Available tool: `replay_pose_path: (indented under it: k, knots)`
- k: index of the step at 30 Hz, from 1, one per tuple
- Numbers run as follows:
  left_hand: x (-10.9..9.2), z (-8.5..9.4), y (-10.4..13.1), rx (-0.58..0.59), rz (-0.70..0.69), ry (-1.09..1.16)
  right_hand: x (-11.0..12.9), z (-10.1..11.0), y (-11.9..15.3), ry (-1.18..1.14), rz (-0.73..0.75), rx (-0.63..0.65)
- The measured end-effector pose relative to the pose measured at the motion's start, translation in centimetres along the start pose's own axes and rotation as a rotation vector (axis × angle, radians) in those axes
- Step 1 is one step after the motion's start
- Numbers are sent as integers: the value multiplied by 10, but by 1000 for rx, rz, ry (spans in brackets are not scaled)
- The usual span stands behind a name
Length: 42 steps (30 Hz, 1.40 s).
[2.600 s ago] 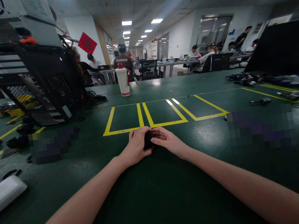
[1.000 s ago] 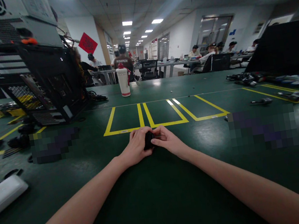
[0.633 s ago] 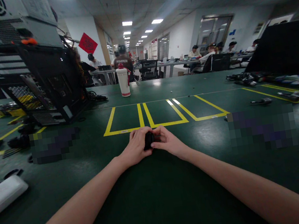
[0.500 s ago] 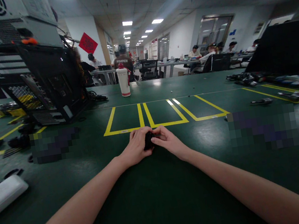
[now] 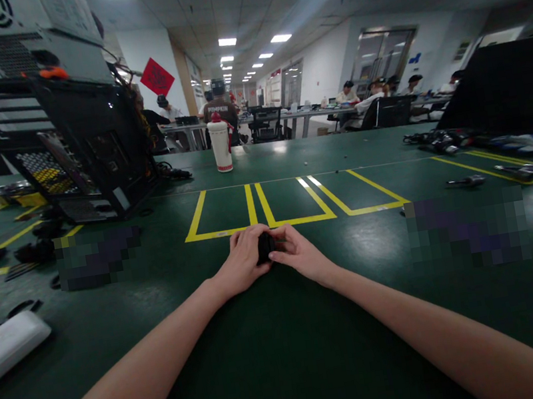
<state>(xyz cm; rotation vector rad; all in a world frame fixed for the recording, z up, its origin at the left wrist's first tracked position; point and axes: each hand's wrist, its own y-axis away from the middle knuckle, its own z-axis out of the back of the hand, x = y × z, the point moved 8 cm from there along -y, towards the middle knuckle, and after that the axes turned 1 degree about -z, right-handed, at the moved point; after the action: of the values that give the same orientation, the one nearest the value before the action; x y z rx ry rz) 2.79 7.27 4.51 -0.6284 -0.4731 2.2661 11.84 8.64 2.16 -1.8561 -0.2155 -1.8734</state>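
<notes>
A small black rounded object sits between my two hands, just in front of the yellow tape marks on the green table. My left hand is wrapped round it from the left, thumb below and fingers over the top. From the right, the fingertips and thumb of my right hand pinch its near right side. Much of the object is hidden by my fingers, so its kind cannot be made out.
An open black computer case stands at the left, cables around it. A white bottle with a red lid is beyond the tape. Metal tools lie at the right, a white box-like thing at the near left. Several people sit farther back.
My right fingers have shifted slightly on the black object, and a little more of it shows between my hands. The rest looks the same.
</notes>
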Motion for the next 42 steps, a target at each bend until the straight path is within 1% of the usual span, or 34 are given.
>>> replay_pose_path:
  k: [6,10,14,18,25,29,32,36,42]
  knots:
    - [-2,2,0,-6,-13,-10,1,1,-1,19,0,-36]
    - [-2,2,0,-2,-14,-20,-2,4,-3,44,0,-55]
    - [-1,2,0,-7,-8,-18,-5,3,-3,62,-22,-30]
    - [-2,2,0,-6,-9,-15,-3,1,-1,30,-22,-13]
    - [-4,4,-1,-3,-20,-18,2,3,-1,67,13,-59]
    - [-3,3,-1,-7,-16,-18,-4,5,-3,85,-34,-63]
    - [-2,3,0,-9,-9,-25,-7,4,-3,87,-64,-32]
    - [-2,2,0,-1,-20,-21,-3,1,-1,27,-40,-4]
    - [-2,2,-1,-29,-34,-25,4,1,-1,15,12,-46]
